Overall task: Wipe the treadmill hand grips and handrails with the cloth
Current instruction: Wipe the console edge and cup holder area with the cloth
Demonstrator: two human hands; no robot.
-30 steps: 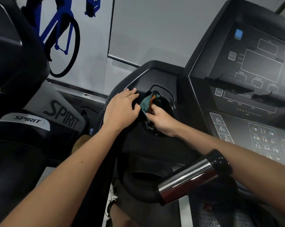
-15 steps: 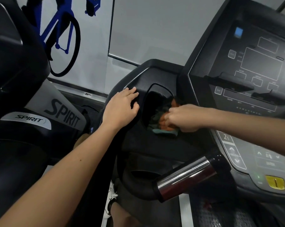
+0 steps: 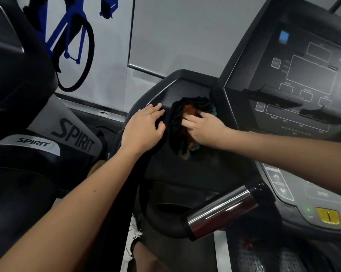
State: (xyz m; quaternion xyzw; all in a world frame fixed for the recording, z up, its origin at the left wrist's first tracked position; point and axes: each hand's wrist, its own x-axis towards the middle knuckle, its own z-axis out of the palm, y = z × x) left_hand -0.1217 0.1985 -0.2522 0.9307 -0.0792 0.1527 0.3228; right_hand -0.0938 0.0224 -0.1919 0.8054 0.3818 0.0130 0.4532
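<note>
A dark teal and orange cloth (image 3: 187, 114) is bunched inside the cup holder recess of the black treadmill console (image 3: 185, 169). My right hand (image 3: 203, 128) lies on top of the cloth with its fingers stretched out, pressing it into the recess. My left hand (image 3: 144, 128) rests flat on the console surface just left of the recess, fingers relaxed. The chrome hand grip (image 3: 222, 211) with black end caps juts out below, lower right of both hands, untouched.
The treadmill display panel (image 3: 306, 75) and keypad with a yellow stop button (image 3: 328, 215) stand at the right. A neighbouring black machine marked SPIRIT (image 3: 73, 138) fills the left. A white shoe (image 3: 134, 238) and the treadmill belt (image 3: 263, 256) show below.
My right hand has opened from a fist on the cloth and moved up and left, pushing the cloth deeper into the recess. My left hand has stayed in place.
</note>
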